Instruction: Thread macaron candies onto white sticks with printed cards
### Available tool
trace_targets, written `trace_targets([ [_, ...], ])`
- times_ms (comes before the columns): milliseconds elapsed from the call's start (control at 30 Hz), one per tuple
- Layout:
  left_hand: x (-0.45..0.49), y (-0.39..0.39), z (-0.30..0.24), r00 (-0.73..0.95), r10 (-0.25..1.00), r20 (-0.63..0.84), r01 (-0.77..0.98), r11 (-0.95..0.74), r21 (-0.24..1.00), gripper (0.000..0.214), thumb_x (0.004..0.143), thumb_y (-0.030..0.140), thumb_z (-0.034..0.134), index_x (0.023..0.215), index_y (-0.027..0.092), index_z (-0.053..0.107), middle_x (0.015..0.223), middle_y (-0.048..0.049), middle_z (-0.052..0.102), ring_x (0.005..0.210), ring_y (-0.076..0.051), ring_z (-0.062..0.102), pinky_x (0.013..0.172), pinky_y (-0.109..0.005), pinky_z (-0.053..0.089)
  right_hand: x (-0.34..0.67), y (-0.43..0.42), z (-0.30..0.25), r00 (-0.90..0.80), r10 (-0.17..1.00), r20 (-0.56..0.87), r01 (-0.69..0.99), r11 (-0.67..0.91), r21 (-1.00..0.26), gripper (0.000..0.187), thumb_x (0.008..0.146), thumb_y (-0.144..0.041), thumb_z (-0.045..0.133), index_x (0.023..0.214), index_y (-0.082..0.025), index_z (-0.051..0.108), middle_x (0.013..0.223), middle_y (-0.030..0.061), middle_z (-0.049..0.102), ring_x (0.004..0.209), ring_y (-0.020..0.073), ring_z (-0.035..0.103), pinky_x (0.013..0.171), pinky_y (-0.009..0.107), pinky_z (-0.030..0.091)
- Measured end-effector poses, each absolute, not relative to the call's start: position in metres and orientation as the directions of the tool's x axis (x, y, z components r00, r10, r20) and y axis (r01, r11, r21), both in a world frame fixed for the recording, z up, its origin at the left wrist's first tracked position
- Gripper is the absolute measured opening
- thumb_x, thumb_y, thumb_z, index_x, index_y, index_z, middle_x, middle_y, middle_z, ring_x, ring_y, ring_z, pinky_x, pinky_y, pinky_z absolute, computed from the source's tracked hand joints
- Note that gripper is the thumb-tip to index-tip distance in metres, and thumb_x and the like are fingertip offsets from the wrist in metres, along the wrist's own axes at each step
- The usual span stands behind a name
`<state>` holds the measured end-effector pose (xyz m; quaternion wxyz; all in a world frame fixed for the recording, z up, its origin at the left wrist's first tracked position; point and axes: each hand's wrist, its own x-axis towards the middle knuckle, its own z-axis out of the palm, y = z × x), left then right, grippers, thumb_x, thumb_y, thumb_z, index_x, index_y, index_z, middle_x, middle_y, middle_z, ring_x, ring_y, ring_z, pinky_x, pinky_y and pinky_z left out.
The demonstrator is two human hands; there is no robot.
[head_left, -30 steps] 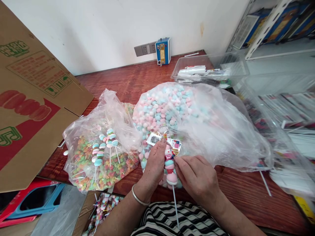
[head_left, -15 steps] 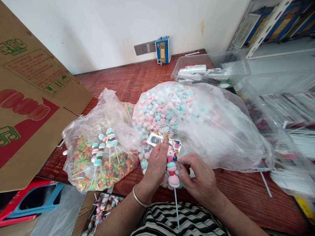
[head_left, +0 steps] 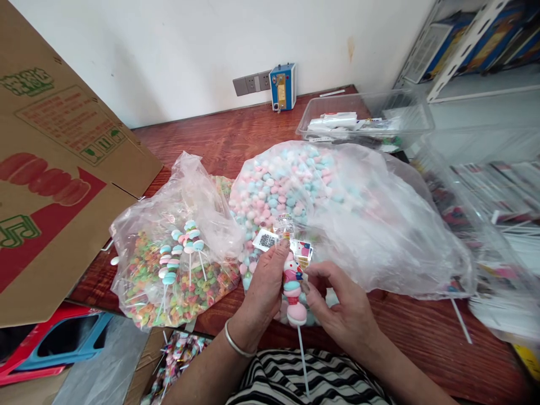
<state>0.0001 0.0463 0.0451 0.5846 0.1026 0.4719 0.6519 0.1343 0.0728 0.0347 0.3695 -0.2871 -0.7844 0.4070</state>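
Observation:
A marshmallow lollipop (head_left: 296, 312), pink, blue and white pieces stacked on a thin white stick, stands almost upright in front of me. My left hand (head_left: 268, 284) is closed around its upper left side. Thumb and forefinger of my right hand (head_left: 337, 298) are pinched close together against its right edge; what lies between them is too small to make out. Small printed labels (head_left: 265, 240) sit just above my left fingertips. Behind my hands lies a big clear bag of pastel marshmallows (head_left: 270, 191). Several finished marshmallow sticks (head_left: 169, 264) rest on a bag of colourful ring candy (head_left: 185, 298) to the left.
A large cardboard box (head_left: 54, 169) leans in at the left. Below the table edge is an open box of wrapped candies (head_left: 181, 354). Clear plastic bins (head_left: 367, 107) stand at the back right, with stacked white cards (head_left: 498, 191) beside them. A blue device (head_left: 283, 87) is by the wall.
The view has shifted slightly, so the scene sits a little further right. The lollipop's top leans a touch more to the left. Both hands keep nearly the same pose.

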Motion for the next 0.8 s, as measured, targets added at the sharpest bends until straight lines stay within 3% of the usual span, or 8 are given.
trace_targets([
  [167, 0.001, 0.047, 0.046, -0.342, 0.849, -0.404, -0.653, 0.094, 0.751, 0.027, 0.081, 0.043, 0.068, 0.079, 0.016, 0.063, 0.067, 0.0012, 0.058, 0.058, -0.009, 0.05, 0.057, -0.021, 0.043, 0.137, 0.077, 0.033, -0.596, 0.535, 0.599, 0.196, 0.82, -0.538, 0.02, 0.09, -0.009, 0.054, 0.107, -0.02, 0.057, 0.09, 0.0064, 0.067, 0.08, 0.0187, 0.063, 0.069, 0.031, 0.05],
  [267, 0.001, 0.043, 0.049, -0.33, 0.856, -0.399, -0.653, 0.099, 0.751, 0.027, 0.082, 0.043, 0.067, 0.079, 0.016, 0.063, 0.065, 0.0022, 0.057, 0.056, -0.008, 0.048, 0.057, -0.02, 0.042, 0.139, 0.076, 0.035, -0.601, 0.536, 0.593, 0.126, 0.796, -0.592, 0.022, 0.091, -0.009, 0.053, 0.108, -0.021, 0.057, 0.09, 0.0059, 0.067, 0.081, 0.0183, 0.063, 0.071, 0.031, 0.051],
  [367, 0.0, 0.036, 0.052, -0.332, 0.857, -0.394, -0.673, 0.077, 0.735, 0.029, 0.082, 0.045, 0.066, 0.078, 0.016, 0.063, 0.062, 0.0016, 0.058, 0.054, -0.009, 0.05, 0.056, -0.022, 0.043, 0.145, 0.068, 0.037, -0.579, 0.678, 0.453, 0.084, 0.602, -0.794, 0.016, 0.092, -0.013, 0.052, 0.104, -0.024, 0.056, 0.089, 0.0037, 0.065, 0.08, 0.0172, 0.062, 0.07, 0.029, 0.051],
  [433, -0.002, 0.032, 0.052, -0.395, 0.832, -0.39, -0.668, 0.031, 0.743, 0.03, 0.083, 0.045, 0.065, 0.08, 0.016, 0.064, 0.063, 0.001, 0.059, 0.053, -0.01, 0.051, 0.056, -0.024, 0.045, 0.149, 0.058, 0.036, -0.598, 0.767, 0.234, 0.086, 0.352, -0.932, 0.009, 0.095, -0.023, 0.05, 0.103, -0.024, 0.055, 0.087, 0.0026, 0.064, 0.075, 0.0162, 0.061, 0.065, 0.027, 0.05],
  [500, -0.006, 0.03, 0.049, -0.499, 0.782, -0.374, -0.644, -0.047, 0.763, 0.029, 0.083, 0.046, 0.065, 0.084, 0.017, 0.064, 0.066, 0.0008, 0.061, 0.054, -0.011, 0.053, 0.056, -0.024, 0.046, 0.151, 0.046, 0.033, -0.696, 0.718, -0.022, 0.056, 0.023, -0.998, 0.016, 0.096, -0.037, 0.049, 0.104, -0.024, 0.054, 0.083, 0.0017, 0.062, 0.069, 0.015, 0.058, 0.058, 0.025, 0.049],
  [600, -0.013, 0.033, 0.042, -0.64, 0.689, -0.339, -0.592, -0.162, 0.789, 0.029, 0.081, 0.045, 0.068, 0.083, 0.017, 0.063, 0.069, 0.0019, 0.061, 0.056, -0.009, 0.053, 0.057, -0.022, 0.046, 0.148, 0.032, 0.025, -0.82, 0.52, -0.24, 0.039, -0.367, -0.929, 0.038, 0.091, -0.055, 0.051, 0.108, -0.022, 0.054, 0.07, -0.0024, 0.056, 0.053, 0.0114, 0.05, 0.049, 0.022, 0.043],
  [667, -0.018, 0.037, 0.038, -0.688, 0.651, -0.322, -0.572, -0.214, 0.792, 0.029, 0.08, 0.044, 0.07, 0.082, 0.016, 0.062, 0.07, 0.0023, 0.061, 0.06, -0.009, 0.055, 0.06, -0.021, 0.048, 0.145, 0.031, 0.02, -0.763, 0.568, -0.31, 0.051, -0.424, -0.904, 0.041, 0.092, -0.058, 0.048, 0.108, -0.021, 0.055, 0.064, -0.0041, 0.053, 0.049, 0.0105, 0.048, 0.046, 0.021, 0.04],
  [800, -0.029, 0.046, 0.04, -0.638, 0.689, -0.344, -0.66, -0.259, 0.705, 0.022, 0.077, 0.033, 0.074, 0.082, 0.014, 0.063, 0.078, -0.0004, 0.064, 0.071, -0.011, 0.062, 0.071, -0.024, 0.052, 0.141, 0.042, 0.018, -0.602, 0.771, -0.209, 0.044, -0.23, -0.972, 0.032, 0.091, -0.052, 0.054, 0.097, -0.022, 0.062, 0.079, 0.0024, 0.062, 0.073, 0.0166, 0.059, 0.062, 0.024, 0.048],
])
